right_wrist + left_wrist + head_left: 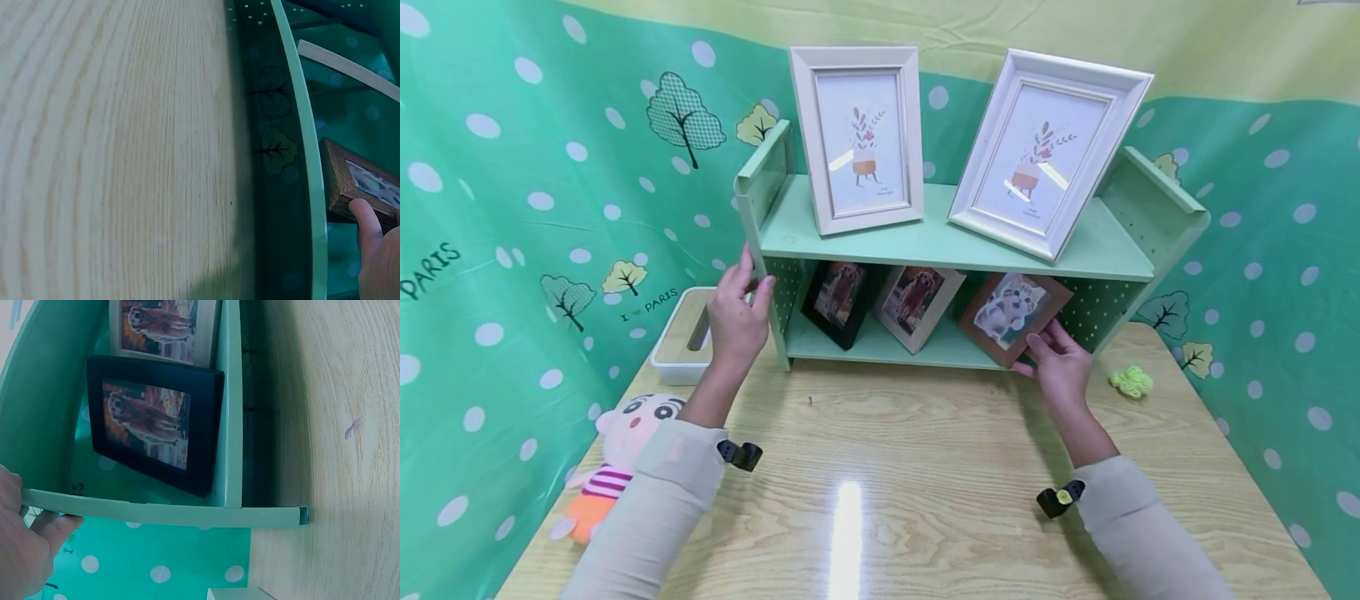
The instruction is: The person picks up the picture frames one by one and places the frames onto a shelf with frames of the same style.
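Observation:
A brown picture frame [1015, 315] with a kitten photo leans at the right of the lower level of a green shelf [880, 242]. My right hand [1063, 367] grips its lower right corner; in the right wrist view a fingertip lies on the brown frame's edge [340, 178]. At the other end, my left hand [737, 312] holds the front edge of the shelf's left side panel [162, 514]. A black picture frame [156, 425] and a light wood picture frame [917, 304], each with a dog photo, lean beside the brown one.
Two white picture frames [868, 142] stand on the upper level, the right one tilted. Left of the shelf are a white box with a wooden lid [681, 333] and a plush doll [625, 433]. A small yellow-green item [1131, 382] lies at right. Patterned curtain surrounds the table [895, 467].

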The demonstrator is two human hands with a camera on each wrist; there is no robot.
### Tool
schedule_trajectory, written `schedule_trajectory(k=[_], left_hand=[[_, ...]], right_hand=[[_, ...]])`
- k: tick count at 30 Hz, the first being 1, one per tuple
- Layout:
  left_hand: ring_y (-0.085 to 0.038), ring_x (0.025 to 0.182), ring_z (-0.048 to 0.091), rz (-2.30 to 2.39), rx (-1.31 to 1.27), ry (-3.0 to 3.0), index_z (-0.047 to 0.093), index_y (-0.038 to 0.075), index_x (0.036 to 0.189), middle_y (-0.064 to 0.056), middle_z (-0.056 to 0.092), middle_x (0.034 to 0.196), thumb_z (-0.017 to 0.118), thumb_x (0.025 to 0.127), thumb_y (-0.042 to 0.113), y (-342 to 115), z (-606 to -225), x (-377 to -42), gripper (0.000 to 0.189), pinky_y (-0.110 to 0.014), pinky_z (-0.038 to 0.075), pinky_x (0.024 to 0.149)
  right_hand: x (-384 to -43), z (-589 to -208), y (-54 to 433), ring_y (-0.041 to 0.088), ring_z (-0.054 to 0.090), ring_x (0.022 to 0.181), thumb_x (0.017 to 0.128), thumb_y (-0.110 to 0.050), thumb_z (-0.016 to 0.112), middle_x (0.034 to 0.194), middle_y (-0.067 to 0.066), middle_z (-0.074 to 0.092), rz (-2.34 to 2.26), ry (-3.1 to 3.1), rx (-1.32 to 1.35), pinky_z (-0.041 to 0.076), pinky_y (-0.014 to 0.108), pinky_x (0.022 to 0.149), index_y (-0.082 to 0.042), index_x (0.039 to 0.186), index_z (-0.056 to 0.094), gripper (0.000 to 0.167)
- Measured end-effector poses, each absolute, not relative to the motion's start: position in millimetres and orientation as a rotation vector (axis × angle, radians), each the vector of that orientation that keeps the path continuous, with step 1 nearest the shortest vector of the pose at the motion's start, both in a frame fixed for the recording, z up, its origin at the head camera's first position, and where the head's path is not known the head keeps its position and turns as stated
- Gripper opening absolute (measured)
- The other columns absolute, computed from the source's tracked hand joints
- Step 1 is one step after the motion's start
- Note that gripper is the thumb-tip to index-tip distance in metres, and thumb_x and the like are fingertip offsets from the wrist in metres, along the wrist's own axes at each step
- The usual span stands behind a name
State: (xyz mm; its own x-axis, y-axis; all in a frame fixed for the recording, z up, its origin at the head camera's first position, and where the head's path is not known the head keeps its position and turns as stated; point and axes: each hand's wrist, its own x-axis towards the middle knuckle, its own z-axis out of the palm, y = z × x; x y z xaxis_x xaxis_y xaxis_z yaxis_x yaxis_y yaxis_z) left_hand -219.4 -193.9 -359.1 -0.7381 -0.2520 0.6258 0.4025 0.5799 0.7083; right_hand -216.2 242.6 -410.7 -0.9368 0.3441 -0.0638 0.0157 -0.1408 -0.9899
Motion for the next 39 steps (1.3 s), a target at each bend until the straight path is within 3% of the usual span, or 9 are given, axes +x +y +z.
schedule_trajectory(k=[3, 12, 18, 25, 33, 39], left_hand=[[-0.038, 0.116, 0.067, -1.176, -0.122, -2.096, 0.043, 0.012, 0.154, -0.023, 0.063, 0.134, 0.062, 0.102, 0.012, -193.9, -359.4, -219.8, 0.055, -0.051, 0.061, 0.1], [-0.038, 0.116, 0.067, -1.189, -0.123, -2.087, 0.043, 0.012, 0.154, -0.022, 0.063, 0.133, 0.062, 0.102, 0.012, -193.5, -359.3, -219.3, 0.055, -0.052, 0.06, 0.101], [-0.039, 0.116, 0.067, -1.188, -0.118, -2.09, 0.044, 0.012, 0.154, -0.023, 0.063, 0.132, 0.062, 0.102, 0.011, -193.2, -359.2, -219.0, 0.055, -0.053, 0.06, 0.1], [-0.038, 0.115, 0.067, -1.186, -0.127, -2.086, 0.043, 0.012, 0.154, -0.023, 0.063, 0.132, 0.061, 0.102, 0.012, -193.5, -359.1, -218.9, 0.055, -0.053, 0.061, 0.099], [-0.038, 0.114, 0.068, -1.178, -0.111, -2.092, 0.043, 0.013, 0.154, -0.023, 0.064, 0.132, 0.062, 0.102, 0.014, -193.4, -357.7, -218.4, 0.055, -0.05, 0.062, 0.098], [-0.039, 0.114, 0.068, -1.185, -0.109, -2.088, 0.044, 0.012, 0.153, -0.023, 0.064, 0.131, 0.062, 0.102, 0.012, -193.5, -358.2, -218.5, 0.055, -0.051, 0.062, 0.097]], right_hand=[[-218.0, -411.4, 241.9, 0.022, 0.069, 0.118, 0.1, -0.004, 0.061, 0.125, 0.004, 0.063, 2.157, -1.912, -0.415, 0.067, 0.03, 0.072, -0.029, 0.15, 0.048, 0.057], [-221.8, -411.7, 238.3, 0.035, 0.057, 0.133, 0.102, -0.008, 0.06, 0.147, 0.018, 0.052, 2.15, -1.939, -0.436, 0.067, 0.03, 0.076, -0.026, 0.155, 0.04, 0.06], [-223.2, -413.2, 237.3, 0.031, 0.061, 0.129, 0.101, -0.008, 0.061, 0.134, 0.009, 0.059, 2.15, -1.927, -0.445, 0.067, 0.031, 0.076, -0.028, 0.153, 0.043, 0.058], [-224.4, -413.7, 236.5, 0.015, 0.071, 0.106, 0.1, -0.007, 0.062, 0.122, 0.003, 0.061, 2.164, -1.886, -0.442, 0.067, 0.031, 0.072, -0.028, 0.151, 0.047, 0.057], [-225.5, -414.7, 234.0, 0.029, 0.065, 0.125, 0.1, -0.01, 0.064, 0.125, 0.004, 0.062, 2.086, -1.953, -0.45, 0.067, 0.03, 0.074, -0.036, 0.146, 0.051, 0.054], [-225.2, -415.6, 232.9, 0.021, 0.069, 0.114, 0.1, -0.009, 0.064, 0.117, 0.0, 0.062, 2.092, -1.938, -0.458, 0.067, 0.029, 0.071, -0.035, 0.145, 0.053, 0.054]])
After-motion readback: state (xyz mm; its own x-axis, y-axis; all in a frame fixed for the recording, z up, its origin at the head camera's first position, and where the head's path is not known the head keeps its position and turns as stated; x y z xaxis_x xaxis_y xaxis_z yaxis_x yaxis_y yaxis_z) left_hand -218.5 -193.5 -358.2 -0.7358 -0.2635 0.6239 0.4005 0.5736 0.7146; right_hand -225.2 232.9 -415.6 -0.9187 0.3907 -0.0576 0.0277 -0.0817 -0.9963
